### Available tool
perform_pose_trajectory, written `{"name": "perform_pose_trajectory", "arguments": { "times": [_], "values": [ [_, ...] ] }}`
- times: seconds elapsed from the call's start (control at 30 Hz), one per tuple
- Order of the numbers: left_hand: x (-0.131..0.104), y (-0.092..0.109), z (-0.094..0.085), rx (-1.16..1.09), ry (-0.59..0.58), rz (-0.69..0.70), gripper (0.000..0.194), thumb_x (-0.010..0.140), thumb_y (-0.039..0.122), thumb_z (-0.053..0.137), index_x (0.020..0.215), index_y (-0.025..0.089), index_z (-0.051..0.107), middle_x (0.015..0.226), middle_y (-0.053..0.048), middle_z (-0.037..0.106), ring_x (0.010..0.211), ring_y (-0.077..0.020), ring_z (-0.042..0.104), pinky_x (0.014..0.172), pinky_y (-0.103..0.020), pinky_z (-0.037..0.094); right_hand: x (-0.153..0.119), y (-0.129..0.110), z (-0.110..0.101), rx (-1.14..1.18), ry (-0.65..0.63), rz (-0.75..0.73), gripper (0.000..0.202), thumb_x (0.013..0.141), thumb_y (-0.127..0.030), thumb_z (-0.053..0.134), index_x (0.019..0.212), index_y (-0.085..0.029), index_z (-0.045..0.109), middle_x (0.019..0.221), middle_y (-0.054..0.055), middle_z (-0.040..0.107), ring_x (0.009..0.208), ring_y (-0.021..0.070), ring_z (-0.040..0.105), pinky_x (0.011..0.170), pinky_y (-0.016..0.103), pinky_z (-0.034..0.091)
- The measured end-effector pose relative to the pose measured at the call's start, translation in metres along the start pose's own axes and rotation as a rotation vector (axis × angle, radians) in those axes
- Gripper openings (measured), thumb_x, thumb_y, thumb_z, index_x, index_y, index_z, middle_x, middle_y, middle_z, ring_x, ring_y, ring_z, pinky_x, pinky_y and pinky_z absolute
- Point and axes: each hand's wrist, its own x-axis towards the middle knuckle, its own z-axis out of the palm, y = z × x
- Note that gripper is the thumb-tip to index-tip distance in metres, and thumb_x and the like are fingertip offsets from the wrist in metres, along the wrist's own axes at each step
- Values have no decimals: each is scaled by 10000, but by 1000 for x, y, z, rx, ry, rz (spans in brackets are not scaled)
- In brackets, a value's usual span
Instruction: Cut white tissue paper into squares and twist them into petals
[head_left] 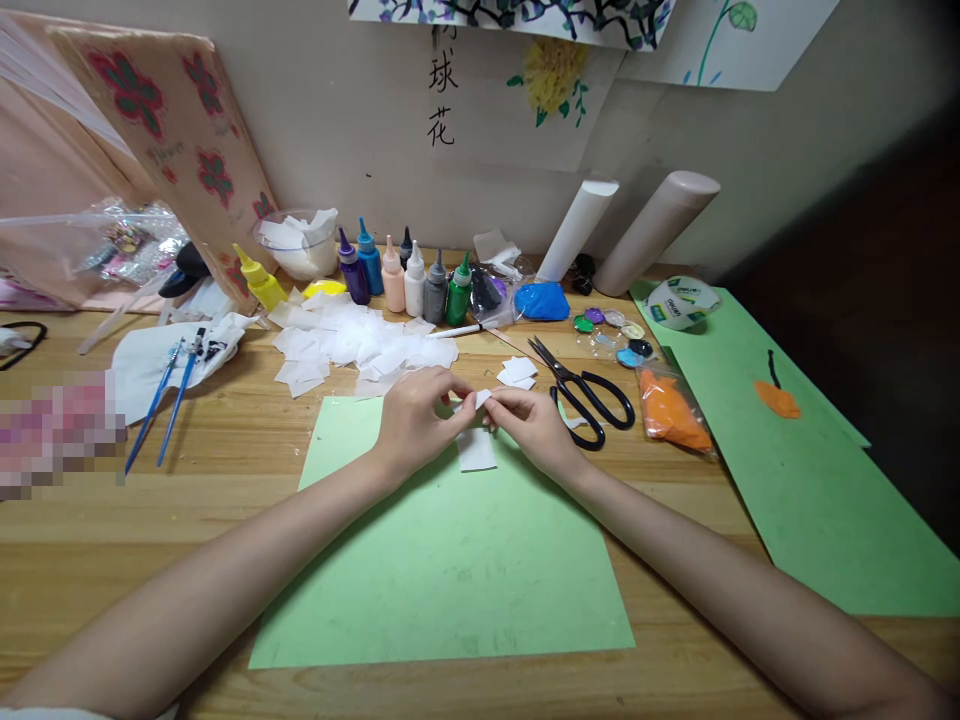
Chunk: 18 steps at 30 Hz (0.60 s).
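Observation:
Between the fingertips of both hands is a small piece of white paper (483, 399), raised a little over the far part of a green sheet (442, 570). My left hand (420, 415) pinches its left side, fingers closed. On the other side my right hand (536, 425) pinches it with thumb and forefinger. Just below the hands a white paper square (478, 452) lies flat on the green sheet. A small stack of white squares (517, 373) sits beyond the right hand. Black-handled scissors (577, 390) rest to the right of that hand, blades partly apart.
White paper pieces (360, 340) lie in a heap at the back left, before several paint bottles (414, 280). Paintbrushes (171, 400) rest on a white cloth at left. To the right are an orange clay bag (673, 408), a tape roll (682, 302) and another green sheet (832, 500).

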Motion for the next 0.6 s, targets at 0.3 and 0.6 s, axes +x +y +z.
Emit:
{"name": "perform_pose_trajectory", "arguments": {
  "times": [0.3, 0.6],
  "values": [
    [0, 0, 1, 32, -27, 3, 149, 780, 308, 601, 717, 181, 648, 673, -21, 626, 646, -138, 548, 614, -267, 415, 1, 3, -1, -35, 38, 24, 267, 836, -350, 523, 710, -149, 646, 630, 9, 542, 623, 133, 493, 592, 251, 378],
    [0, -2, 1, 6, -20, -2, 117, 753, 251, 610, 669, 173, 632, 643, -10, 604, 628, -129, 531, 588, -254, 404, 0, -3, 2, -15, 14, 0, 212, 798, -317, 563, 700, -151, 651, 653, 16, 577, 626, 127, 492, 602, 255, 393]
  ]
}}
